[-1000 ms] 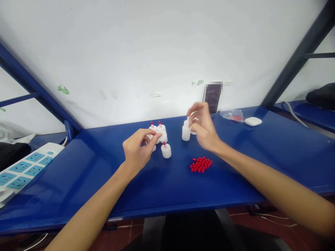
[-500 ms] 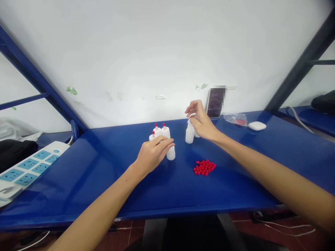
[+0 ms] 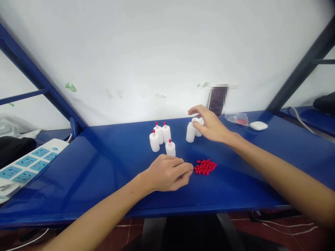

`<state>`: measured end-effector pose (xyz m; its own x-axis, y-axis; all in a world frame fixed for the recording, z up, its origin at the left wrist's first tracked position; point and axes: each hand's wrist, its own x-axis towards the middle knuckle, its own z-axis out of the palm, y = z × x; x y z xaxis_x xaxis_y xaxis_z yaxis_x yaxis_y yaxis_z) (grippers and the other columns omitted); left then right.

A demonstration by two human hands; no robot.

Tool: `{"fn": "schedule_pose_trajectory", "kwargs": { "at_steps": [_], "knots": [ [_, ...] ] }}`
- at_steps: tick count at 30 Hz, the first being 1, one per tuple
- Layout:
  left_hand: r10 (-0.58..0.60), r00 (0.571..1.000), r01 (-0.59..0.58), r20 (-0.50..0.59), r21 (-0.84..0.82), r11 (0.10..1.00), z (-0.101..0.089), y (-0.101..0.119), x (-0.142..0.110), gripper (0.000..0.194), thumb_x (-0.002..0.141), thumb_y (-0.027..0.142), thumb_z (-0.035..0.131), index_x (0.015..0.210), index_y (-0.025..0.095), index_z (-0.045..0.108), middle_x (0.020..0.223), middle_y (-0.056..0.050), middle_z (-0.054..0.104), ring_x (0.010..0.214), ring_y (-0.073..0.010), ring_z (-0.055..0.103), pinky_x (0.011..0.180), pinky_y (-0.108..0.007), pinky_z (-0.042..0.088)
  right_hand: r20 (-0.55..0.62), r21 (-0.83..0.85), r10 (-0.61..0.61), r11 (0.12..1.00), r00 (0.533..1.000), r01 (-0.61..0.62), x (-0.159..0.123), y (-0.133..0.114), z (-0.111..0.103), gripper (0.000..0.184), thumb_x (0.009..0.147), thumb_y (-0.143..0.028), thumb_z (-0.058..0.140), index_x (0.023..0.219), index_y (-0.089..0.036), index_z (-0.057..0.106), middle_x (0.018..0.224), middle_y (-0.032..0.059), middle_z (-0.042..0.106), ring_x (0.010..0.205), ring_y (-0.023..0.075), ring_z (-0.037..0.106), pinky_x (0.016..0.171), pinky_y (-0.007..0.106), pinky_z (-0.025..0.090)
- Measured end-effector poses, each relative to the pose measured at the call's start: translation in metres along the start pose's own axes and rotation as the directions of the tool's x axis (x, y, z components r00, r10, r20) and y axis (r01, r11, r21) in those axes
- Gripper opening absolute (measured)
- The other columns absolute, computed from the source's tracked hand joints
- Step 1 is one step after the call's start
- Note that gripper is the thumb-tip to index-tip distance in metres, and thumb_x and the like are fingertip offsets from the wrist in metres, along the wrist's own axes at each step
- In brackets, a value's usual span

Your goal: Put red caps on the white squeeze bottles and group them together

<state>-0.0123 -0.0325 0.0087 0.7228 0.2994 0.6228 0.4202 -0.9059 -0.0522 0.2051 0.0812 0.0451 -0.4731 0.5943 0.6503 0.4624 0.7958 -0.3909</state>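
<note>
My left hand (image 3: pixel 170 173) is low over the tabletop, fingers bent together, its tips at the left edge of a pile of small red caps (image 3: pixel 206 167). Whether a cap is between the fingertips is hidden. Behind this hand stands a white squeeze bottle (image 3: pixel 170 149) with a red tip, partly covered by the knuckles. Several more red-tipped white bottles, among them one in front (image 3: pixel 154 142), stand upright farther back. On the right, my right hand (image 3: pixel 210 123) has thumb and fingers apart beside a group of white bottles without red tips, nearest a bottle (image 3: pixel 190 133).
A phone (image 3: pixel 218 101) leans on the wall behind my right hand. Right of it lie a clear plastic bag (image 3: pixel 237 119) with red pieces and a white rounded case (image 3: pixel 258 126). A white power strip (image 3: pixel 32 164) rests at the left of the blue table (image 3: pixel 104 157).
My left hand has moved from the red-tipped bottles toward me and right, to the cap pile, uncovering those bottles. My right hand has shifted slightly right, off the top of the nearest untipped bottle.
</note>
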Motion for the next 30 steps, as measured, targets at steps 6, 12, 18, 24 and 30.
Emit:
{"fn": "schedule_pose_trajectory", "kwargs": {
  "at_steps": [6,12,18,24,30],
  "knots": [
    [-0.274,0.885,0.357,0.376,-0.171,0.918,0.014,0.007,0.004,0.028,0.101,0.023,0.036,0.122,0.016,0.053,0.101,-0.005,0.069,0.082,-0.0165,0.066,0.071,-0.027,0.050,0.010,-0.064,0.110,0.992,0.994,-0.109,-0.009,0.001,-0.016,0.010,0.084,-0.029,0.053,0.089,-0.020,0.053,0.094,0.0053,0.056,0.086,0.0217,0.052,0.075,0.036,0.041],
    [-0.313,0.785,0.368,0.534,0.004,0.930,0.016,0.003,0.010,0.047,0.102,0.022,0.031,0.149,0.023,0.031,0.099,-0.006,0.066,0.075,-0.0180,0.062,0.062,-0.028,0.046,0.051,-0.019,0.273,0.962,0.961,-0.273,-0.019,0.005,-0.004,0.024,0.094,-0.038,0.047,0.107,-0.021,0.057,0.076,-0.0006,0.057,0.062,0.0152,0.051,0.062,0.030,0.036],
    [-0.277,0.786,0.316,0.552,0.027,0.949,0.017,0.001,0.011,0.043,0.103,0.023,0.031,0.145,0.023,0.039,0.101,-0.006,0.064,0.073,-0.0163,0.061,0.060,-0.027,0.044,0.145,0.054,0.302,0.948,0.942,-0.312,-0.028,0.000,0.013,0.033,0.095,-0.044,0.047,0.110,-0.020,0.063,0.071,-0.0004,0.059,0.058,0.0143,0.052,0.061,0.029,0.038],
    [-0.295,0.808,0.337,0.510,0.011,0.942,0.019,0.001,0.010,0.035,0.104,0.029,0.030,0.129,0.021,0.053,0.099,-0.005,0.066,0.078,-0.0182,0.064,0.067,-0.029,0.049,0.214,0.229,0.251,0.927,0.944,-0.298,-0.032,-0.013,0.018,0.030,0.094,-0.044,0.050,0.105,-0.021,0.066,0.086,0.0027,0.062,0.072,0.0159,0.052,0.067,0.030,0.040],
    [-0.302,0.820,0.352,0.486,-0.013,0.936,0.020,0.000,0.007,0.032,0.103,0.031,0.036,0.126,0.020,0.055,0.097,-0.006,0.067,0.080,-0.0188,0.066,0.070,-0.030,0.051,0.211,0.316,0.206,0.911,0.956,-0.266,-0.036,-0.018,0.024,0.027,0.094,-0.042,0.053,0.103,-0.021,0.066,0.092,0.0034,0.056,0.082,0.0173,0.050,0.073,0.031,0.039]
  ]
}}
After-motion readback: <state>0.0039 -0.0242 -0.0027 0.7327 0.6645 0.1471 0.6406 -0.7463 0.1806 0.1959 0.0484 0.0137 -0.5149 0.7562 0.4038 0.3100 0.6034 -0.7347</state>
